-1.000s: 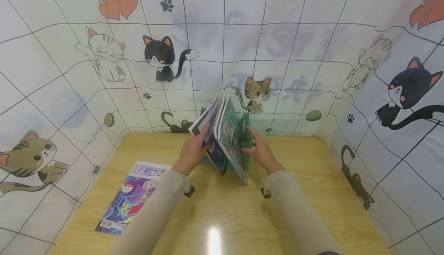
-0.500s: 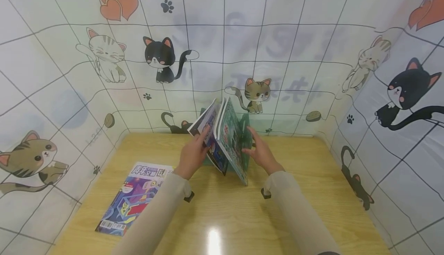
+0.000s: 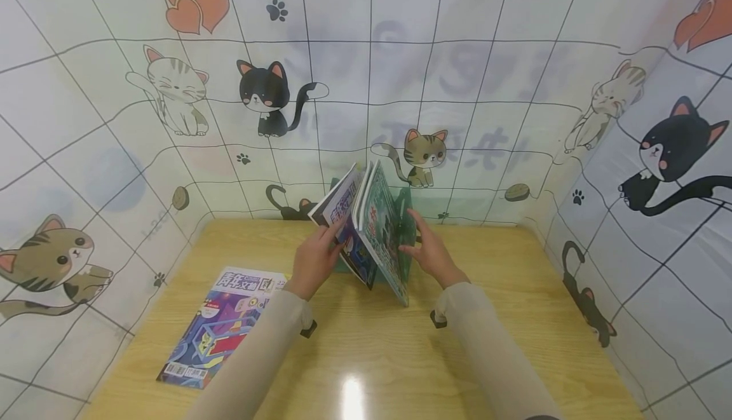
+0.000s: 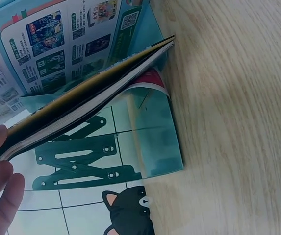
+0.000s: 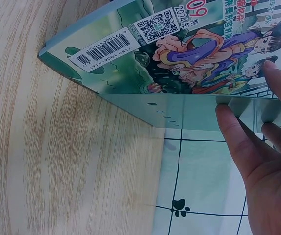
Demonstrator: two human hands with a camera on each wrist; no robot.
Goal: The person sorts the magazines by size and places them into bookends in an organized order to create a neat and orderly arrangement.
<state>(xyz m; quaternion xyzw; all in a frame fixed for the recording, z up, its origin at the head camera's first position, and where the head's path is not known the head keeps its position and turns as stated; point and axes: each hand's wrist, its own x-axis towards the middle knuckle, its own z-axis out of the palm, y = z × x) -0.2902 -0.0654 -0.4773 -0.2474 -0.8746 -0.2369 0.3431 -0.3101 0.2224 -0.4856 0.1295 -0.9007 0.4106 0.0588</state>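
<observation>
My left hand (image 3: 314, 258) pinches a purple-and-blue magazine (image 3: 359, 261), thumb on one face and fingers on the other. In the left wrist view this magazine (image 4: 89, 93) stands edge-on, tilted to the left, apart from the others at its top. Beside it lean several magazines with a green illustrated cover (image 3: 379, 223) outermost. They all stand in a translucent green expandable bookend (image 3: 407, 216), whose slotted sliding bars (image 4: 81, 152) show below the magazine. My right hand (image 3: 434, 255) grips the bookend's right side panel (image 5: 194, 113), thumb on the green cover's side, fingers outside.
Another purple magazine (image 3: 220, 328) lies flat at the left of the wooden table (image 3: 400, 356), partly under the left sleeve. A cat-patterned tiled sheet (image 3: 366, 89) rises behind the bookend and along both sides.
My left hand has shifted slightly down and to the left along the magazine, which leans a little further left at its top. The right hand has not visibly moved.
</observation>
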